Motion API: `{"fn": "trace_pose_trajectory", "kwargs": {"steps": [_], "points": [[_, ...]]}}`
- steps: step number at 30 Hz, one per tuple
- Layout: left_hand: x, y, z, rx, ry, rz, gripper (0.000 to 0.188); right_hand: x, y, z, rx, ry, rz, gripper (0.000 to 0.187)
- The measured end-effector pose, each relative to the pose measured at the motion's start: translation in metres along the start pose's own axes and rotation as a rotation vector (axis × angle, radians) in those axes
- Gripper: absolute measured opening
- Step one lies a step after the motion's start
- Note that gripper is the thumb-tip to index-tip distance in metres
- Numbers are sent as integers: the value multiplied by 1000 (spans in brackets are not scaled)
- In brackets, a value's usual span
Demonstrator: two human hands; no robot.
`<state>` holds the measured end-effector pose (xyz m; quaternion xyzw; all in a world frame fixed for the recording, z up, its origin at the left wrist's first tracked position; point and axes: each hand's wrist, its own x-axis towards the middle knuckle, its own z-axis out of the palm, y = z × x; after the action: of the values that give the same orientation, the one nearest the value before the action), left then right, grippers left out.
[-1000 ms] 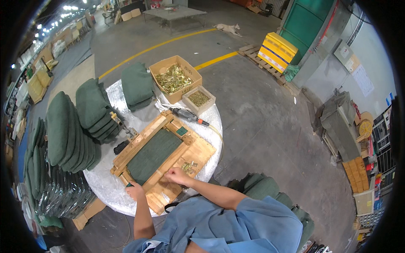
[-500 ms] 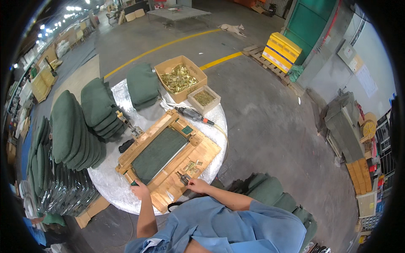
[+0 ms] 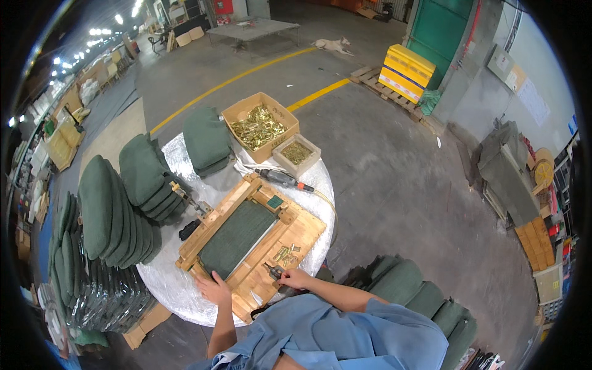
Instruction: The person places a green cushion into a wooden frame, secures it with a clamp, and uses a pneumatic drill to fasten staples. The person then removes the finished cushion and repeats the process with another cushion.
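Your left hand (image 3: pixel 214 290) lies open, gripping nothing, against the frame (image 3: pixel 222 221); your right hand (image 3: pixel 296 279) curls round the clamp (image 3: pixel 273 270); work it evenly, with the pad (image 3: pixel 238 237) square.

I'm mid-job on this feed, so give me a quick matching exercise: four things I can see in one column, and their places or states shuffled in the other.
Column one
1. Cardboard box
2. Green padded panel
3. Right hand
4. Yellow box

Column two
A. At the dark metal clamp
B. On a wooden pallet on the floor
C. Filled with gold-coloured metal pieces
D. Lying within the wooden frame on the round table

Right pairs: 1-C, 2-D, 3-A, 4-B
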<state>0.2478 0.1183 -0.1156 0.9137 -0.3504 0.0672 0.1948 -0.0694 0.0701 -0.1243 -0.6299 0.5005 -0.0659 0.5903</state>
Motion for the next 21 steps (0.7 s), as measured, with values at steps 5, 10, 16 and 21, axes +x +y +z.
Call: {"fn": "trace_pose_trajectory", "kwargs": {"steps": [5, 10, 16, 21], "points": [[46, 50, -29, 8, -30, 483, 78, -3, 5, -4, 139, -49, 73, 36], [135, 82, -36, 184, -91, 569, 80, -4, -8, -9, 79, -77, 37, 35], [186, 97, -42, 264, -414, 524, 79, 6, 7, -6, 116, -89, 31, 32], [181, 94, -57, 151, -494, 589, 76, 10, 4, -9, 166, -122, 81, 32]]}}
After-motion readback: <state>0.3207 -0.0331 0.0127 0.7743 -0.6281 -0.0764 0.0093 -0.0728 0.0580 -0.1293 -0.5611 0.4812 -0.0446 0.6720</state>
